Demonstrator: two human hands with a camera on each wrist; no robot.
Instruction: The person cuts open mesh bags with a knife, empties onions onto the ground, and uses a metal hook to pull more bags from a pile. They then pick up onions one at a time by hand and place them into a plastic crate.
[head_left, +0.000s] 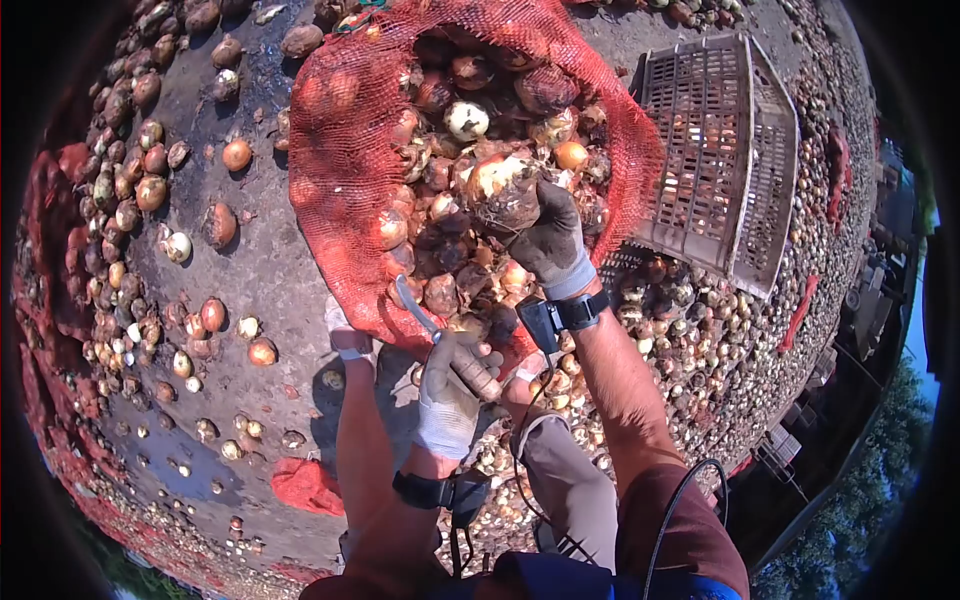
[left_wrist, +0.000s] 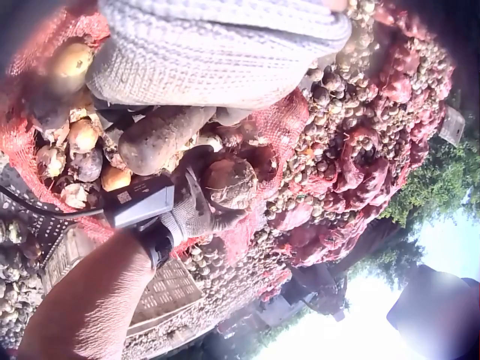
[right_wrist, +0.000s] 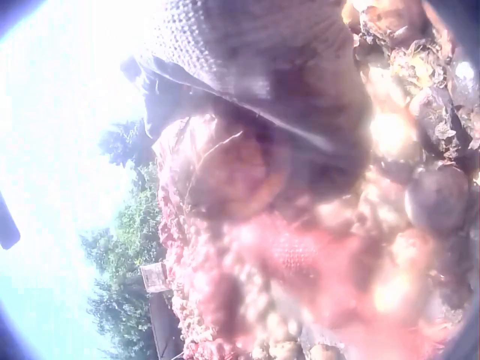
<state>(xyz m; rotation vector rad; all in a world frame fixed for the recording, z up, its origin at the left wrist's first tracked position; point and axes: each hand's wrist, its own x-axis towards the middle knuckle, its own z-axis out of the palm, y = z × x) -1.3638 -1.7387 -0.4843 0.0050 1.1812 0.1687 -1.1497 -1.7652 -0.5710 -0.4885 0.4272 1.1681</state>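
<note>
In the head view my gloved right hand (head_left: 550,240) grips a large, dirty onion (head_left: 503,192) with pale, peeling flesh on top, over the mouth of a red mesh sack (head_left: 340,190). The same onion (left_wrist: 231,181) shows in the left wrist view, with the fingers bent round it. My gloved left hand (head_left: 455,385) is lower, at the near edge of the sack, and holds a knife (head_left: 415,308) with a curved blade pointing up and left. Several brown, purple and white onions fill the sack. In the right wrist view the glove (right_wrist: 262,67) and held onion (right_wrist: 236,172) are blurred.
A plastic crate (head_left: 690,150) leans right of the sack, beside a wide spread of small onions (head_left: 700,350). Loose onions (head_left: 237,154) lie on the concrete at left. A red mesh piece (head_left: 305,487) lies near the person's feet.
</note>
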